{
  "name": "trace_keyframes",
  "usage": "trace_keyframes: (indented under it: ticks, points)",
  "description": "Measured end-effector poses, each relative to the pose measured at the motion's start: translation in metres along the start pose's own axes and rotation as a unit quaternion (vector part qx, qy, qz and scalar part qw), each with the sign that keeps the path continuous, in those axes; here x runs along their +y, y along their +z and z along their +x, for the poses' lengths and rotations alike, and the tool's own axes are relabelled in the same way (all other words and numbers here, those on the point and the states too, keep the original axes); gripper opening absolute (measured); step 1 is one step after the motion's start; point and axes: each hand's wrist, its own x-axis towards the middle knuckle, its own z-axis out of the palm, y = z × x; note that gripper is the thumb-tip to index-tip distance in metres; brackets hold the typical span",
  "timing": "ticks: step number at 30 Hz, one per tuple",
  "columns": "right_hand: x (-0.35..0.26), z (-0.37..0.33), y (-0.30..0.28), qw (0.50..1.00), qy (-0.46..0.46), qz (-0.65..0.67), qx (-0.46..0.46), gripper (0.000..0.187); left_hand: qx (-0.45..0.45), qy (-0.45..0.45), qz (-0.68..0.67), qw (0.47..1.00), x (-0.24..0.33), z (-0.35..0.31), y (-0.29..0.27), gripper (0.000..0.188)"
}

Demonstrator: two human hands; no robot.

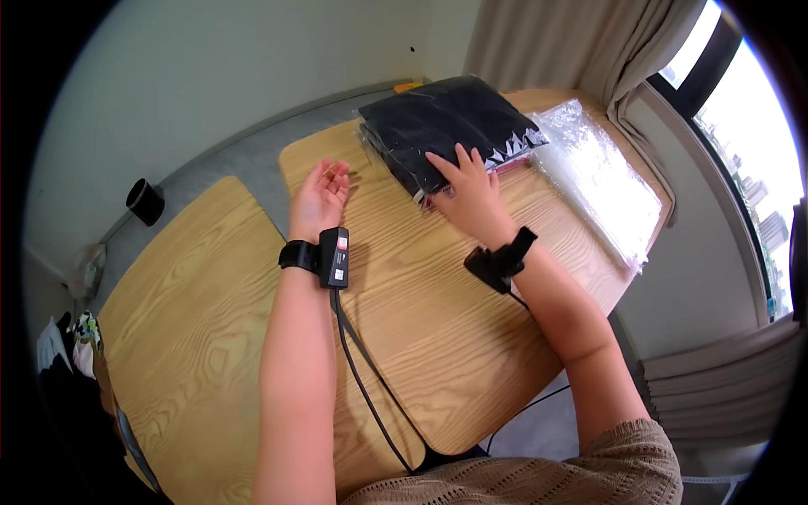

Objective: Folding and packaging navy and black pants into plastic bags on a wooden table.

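A folded black garment in a clear plastic bag (446,118) lies at the far end of the wooden table, with a reddish edge showing beneath it. My right hand (473,187) rests on its near edge, fingers spread over the plastic. To the left, my left hand (322,200) is palm up above the table, its fingers loosely bent and apart, holding nothing. It does not touch the bag. Each wrist wears a black strap with a small black box and a cable. Clear plastic bags (593,177) lie flat to the right of the garment.
Two wooden tabletops (189,337) stand side by side with a gap between them. A black bin (146,202) is on the floor at left. Clothes (84,345) hang or lie at the far left. Curtains (555,46) and a window are at right. Black cables (370,396) run toward me.
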Motion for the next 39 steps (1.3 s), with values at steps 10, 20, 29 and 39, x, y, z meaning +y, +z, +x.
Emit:
trace_keyframes:
  ticks: [10, 20, 29, 39]
  points:
    - [-0.079, -0.175, -0.049, 0.840, 0.027, 0.504, -0.198, 0.026, -0.019, 0.084, 0.047, 0.995, 0.027, -0.049, -0.038, 0.009]
    - [-0.086, -0.271, -0.013, 0.846, 0.072, 0.527, 0.012, 0.012, 0.229, 0.259, 0.544, 0.764, 0.255, -0.318, -0.043, 0.027]
    - [-0.081, -0.264, -0.011, 0.886, 0.053, 0.460, -0.009, 0.012, 0.720, 0.267, 0.637, 0.073, 0.365, -0.576, -0.100, 0.065]
    - [-0.076, -0.264, -0.001, 0.833, 0.078, 0.548, -0.014, 0.012, 0.685, 0.490, 0.335, 0.422, 0.435, -0.677, -0.181, 0.052]
